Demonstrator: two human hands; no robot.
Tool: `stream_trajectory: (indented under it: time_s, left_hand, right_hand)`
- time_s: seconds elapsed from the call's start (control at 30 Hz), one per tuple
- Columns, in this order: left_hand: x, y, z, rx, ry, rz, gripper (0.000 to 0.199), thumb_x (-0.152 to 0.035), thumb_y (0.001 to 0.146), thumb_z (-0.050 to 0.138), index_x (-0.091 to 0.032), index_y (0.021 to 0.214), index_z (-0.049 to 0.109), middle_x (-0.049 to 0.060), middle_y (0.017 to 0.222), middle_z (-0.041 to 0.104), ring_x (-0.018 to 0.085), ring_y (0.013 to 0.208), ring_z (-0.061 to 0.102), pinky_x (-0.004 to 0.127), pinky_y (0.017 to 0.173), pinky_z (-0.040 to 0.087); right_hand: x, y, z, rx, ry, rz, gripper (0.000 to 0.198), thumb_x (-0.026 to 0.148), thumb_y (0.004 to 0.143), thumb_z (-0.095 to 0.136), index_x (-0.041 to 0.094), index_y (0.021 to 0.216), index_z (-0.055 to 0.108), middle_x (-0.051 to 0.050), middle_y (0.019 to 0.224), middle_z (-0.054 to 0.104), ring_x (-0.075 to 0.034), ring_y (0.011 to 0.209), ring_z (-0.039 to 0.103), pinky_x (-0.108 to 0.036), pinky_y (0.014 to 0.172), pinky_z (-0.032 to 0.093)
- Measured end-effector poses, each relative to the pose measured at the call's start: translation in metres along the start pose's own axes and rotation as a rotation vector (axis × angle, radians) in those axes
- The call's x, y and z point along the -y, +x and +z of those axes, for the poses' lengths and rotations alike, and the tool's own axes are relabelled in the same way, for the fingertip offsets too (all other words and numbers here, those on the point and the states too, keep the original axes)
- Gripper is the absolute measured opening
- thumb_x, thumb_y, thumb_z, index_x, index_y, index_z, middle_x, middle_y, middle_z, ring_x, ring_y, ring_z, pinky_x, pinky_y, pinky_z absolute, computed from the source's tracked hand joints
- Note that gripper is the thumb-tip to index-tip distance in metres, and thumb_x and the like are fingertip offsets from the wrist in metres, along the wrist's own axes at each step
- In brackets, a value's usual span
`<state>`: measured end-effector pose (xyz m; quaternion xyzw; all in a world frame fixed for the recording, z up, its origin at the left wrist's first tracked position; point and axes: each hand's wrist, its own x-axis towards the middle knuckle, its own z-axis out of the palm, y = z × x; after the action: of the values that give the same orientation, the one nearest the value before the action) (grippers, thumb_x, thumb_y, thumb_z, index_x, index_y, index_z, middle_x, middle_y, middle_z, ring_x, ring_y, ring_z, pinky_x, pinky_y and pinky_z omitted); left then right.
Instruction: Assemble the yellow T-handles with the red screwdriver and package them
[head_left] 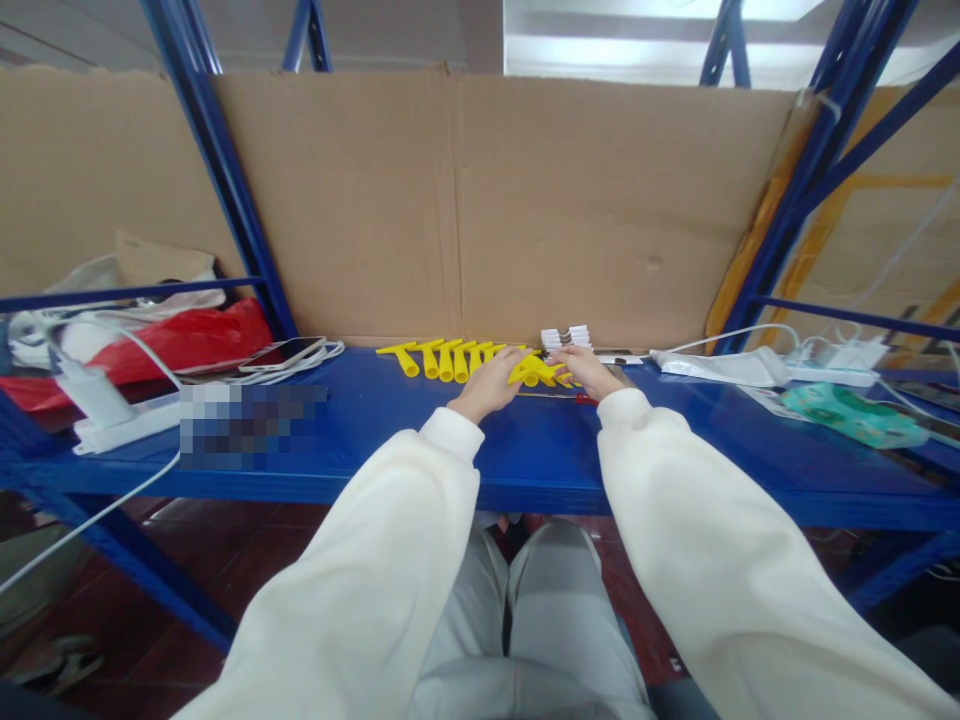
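Both my arms in white sleeves reach forward over a blue metal shelf. My left hand and my right hand meet on a small heap of yellow T-shaped plastic pieces; fingers of both touch it. To the left of my left hand a row of several more yellow pieces lies side by side against the cardboard back wall. A stack of small white parts sits just behind my right hand. A thin red-tipped tool lies on the shelf under my right wrist.
A phone and white cables lie at left, beside a white power strip with a plugged charger and a red bag. At right are a white pouch, another power strip and a green packet. Blue uprights frame the bay.
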<state>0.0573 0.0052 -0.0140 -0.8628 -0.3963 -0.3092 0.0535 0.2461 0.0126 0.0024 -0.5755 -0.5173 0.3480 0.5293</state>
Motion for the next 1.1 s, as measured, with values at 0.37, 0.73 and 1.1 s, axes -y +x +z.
stream_trajectory:
  time_s: [0.37, 0.73, 1.1]
  left_hand:
    - [0.002, 0.001, 0.002, -0.023, -0.051, 0.006, 0.056, -0.011, 0.083, 0.061, -0.019, 0.138, 0.058, 0.009, 0.142, 0.06, 0.023, 0.129, 0.057, 0.039, 0.111, 0.044]
    - [-0.001, 0.002, 0.0, 0.035, -0.167, -0.135, 0.046, -0.031, 0.09, 0.065, -0.019, 0.134, 0.065, 0.01, 0.118, 0.075, 0.023, 0.095, 0.072, 0.035, 0.087, 0.056]
    - [0.009, 0.003, -0.019, -0.289, -0.045, -0.504, 0.044, -0.037, 0.094, 0.057, -0.016, 0.13, 0.069, 0.01, 0.091, 0.078, 0.024, 0.09, 0.072, 0.031, 0.08, 0.053]
  right_hand:
    - [0.0, -0.011, 0.007, 0.107, 0.107, -0.099, 0.019, 0.011, 0.084, 0.06, 0.016, 0.102, 0.06, 0.004, 0.054, 0.06, -0.007, 0.04, 0.046, -0.017, 0.041, 0.033]
    - [0.003, 0.002, -0.031, -0.431, 0.386, 0.012, 0.012, 0.011, 0.088, 0.048, 0.018, 0.095, 0.057, 0.007, 0.051, 0.05, -0.008, 0.039, 0.039, -0.017, 0.037, 0.029]
    - [0.006, -0.005, -0.026, -0.256, 0.404, -0.032, 0.012, 0.012, 0.089, 0.054, 0.018, 0.078, 0.054, 0.005, 0.06, 0.057, -0.005, 0.04, 0.043, -0.016, 0.037, 0.03]
